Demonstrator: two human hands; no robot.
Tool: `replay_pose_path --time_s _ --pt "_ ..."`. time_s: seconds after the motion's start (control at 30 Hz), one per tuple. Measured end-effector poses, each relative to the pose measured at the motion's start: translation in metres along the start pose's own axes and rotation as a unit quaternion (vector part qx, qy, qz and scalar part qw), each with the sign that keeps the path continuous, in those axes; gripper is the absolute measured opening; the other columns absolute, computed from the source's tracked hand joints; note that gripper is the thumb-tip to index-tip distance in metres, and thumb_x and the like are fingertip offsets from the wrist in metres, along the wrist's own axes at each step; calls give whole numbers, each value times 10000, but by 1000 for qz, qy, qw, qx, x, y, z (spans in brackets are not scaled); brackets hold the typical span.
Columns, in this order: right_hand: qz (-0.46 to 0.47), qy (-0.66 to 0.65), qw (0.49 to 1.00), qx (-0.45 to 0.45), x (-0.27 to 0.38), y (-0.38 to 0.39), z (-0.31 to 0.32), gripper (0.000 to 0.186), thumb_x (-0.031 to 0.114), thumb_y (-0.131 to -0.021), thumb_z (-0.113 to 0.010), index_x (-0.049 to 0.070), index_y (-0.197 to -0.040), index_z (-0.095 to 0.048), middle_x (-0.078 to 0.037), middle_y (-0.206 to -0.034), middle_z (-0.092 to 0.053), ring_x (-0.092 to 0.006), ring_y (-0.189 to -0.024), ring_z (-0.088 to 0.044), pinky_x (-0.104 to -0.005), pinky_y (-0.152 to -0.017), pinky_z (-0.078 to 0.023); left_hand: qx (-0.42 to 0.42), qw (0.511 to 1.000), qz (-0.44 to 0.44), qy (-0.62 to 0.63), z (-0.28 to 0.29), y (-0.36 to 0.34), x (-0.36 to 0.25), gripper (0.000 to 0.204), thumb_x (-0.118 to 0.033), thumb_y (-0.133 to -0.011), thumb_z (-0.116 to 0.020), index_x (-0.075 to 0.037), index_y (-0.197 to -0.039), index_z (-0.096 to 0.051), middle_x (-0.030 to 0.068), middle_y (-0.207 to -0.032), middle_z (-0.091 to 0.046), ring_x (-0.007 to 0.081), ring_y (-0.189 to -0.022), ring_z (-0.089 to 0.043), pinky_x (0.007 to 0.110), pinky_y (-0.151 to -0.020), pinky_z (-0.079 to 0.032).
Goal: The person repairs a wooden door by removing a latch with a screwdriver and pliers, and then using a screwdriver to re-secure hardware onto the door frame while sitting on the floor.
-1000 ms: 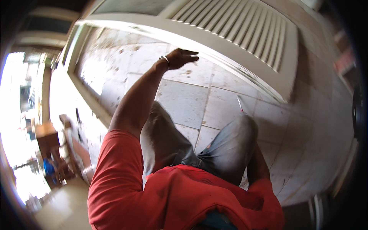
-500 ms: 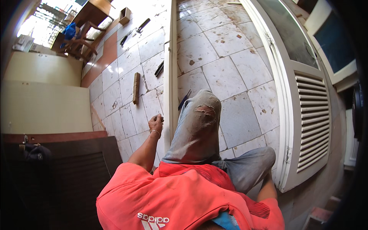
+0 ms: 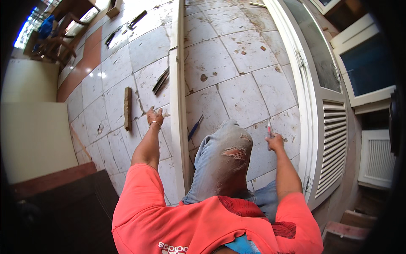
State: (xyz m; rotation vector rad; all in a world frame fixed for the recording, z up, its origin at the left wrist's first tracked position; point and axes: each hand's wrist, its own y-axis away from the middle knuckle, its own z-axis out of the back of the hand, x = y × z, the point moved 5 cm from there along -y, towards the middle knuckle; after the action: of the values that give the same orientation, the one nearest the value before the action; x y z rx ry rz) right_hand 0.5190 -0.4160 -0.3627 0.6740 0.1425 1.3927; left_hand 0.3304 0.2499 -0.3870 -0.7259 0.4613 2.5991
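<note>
Red tool: right of centre in the frame, in the right hand; its long axis runs almost straight up the picture, the thin pale tip (image 3: 269,121) toward the top edge, the red handle (image 3: 269,131) below it.
Right hand (image 3: 275,142): closed around the handle of the red tool (image 3: 269,133), just left of the louvred door.
Left hand (image 3: 154,116): left of centre, fingers spread wide and pointing up the frame; whether they touch the tiles (image 3: 116,91), I cannot tell.
White bar (image 3: 179,93): between the hands, nearer the left one, long axis running from the top edge down to the knee's left.
Wood strip (image 3: 127,109): left of the left hand, apart from it, nearly upright in the picture.
Dark strips (image 3: 160,81): above the left hand, slanting up to the right, their upper end by the white bar.
Blue tool (image 3: 195,128): between the white bar and the knee (image 3: 231,148), dark end toward the upper right.
Louvred door (image 3: 333,146): right side, its slats stacked down the frame.
Chair (image 3: 63,36): upper left, beside something blue (image 3: 45,27).
</note>
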Motion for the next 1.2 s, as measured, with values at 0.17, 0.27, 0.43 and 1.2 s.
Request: replay_pose_path --time_s 0.17,0.27,0.43,1.2 --pt "-83 -15 996 -12 62 43 -92 484 326 -738 -802 49 -1113 -670 -201 -1088 -702 -354 -1031 -673 -436 -895 -533 14 991 -57 -117 -19 -112 -33 746 -354 -872 -694 -83 -1496 -388 236 -1507 -387 394 -1393 -369 419 -1166 -315" --pt "-98 -55 993 -47 82 59 -111 474 289 -768 -798 41 -1120 -599 -200 -1129 -673 -366 -1096 -637 -462 -935 -511 37 985 -73 -154 -18 -160 -50 732 -397 -903 -645 -110 -1513 -360 227 -1463 -430 399 -1369 -390 453 -1141 -341" --pt "-134 -50 989 23 64 70 -103 486 291 -766 -798 45 -1134 -597 -202 -1153 -667 -362 -1107 -633 -460 -940 -509 102 946 -87 -295 -43 -143 -74 675 -410 -908 -626 -95 -1464 -407 206 -1319 -517 399 -1252 -491 480 -1043 -422" --pt "361 -272 867 -210 233 176 209 1010 171 -757 -793 56 -1553 -181 -311 -1431 -388 -427 -1220 -532 -476 -1008 -464 603 626 -431 243 9 283 -468 365 -237 -1001 -606 35 -1237 -546 119 -997 -662 200 -882 -677 321 -780 -551"
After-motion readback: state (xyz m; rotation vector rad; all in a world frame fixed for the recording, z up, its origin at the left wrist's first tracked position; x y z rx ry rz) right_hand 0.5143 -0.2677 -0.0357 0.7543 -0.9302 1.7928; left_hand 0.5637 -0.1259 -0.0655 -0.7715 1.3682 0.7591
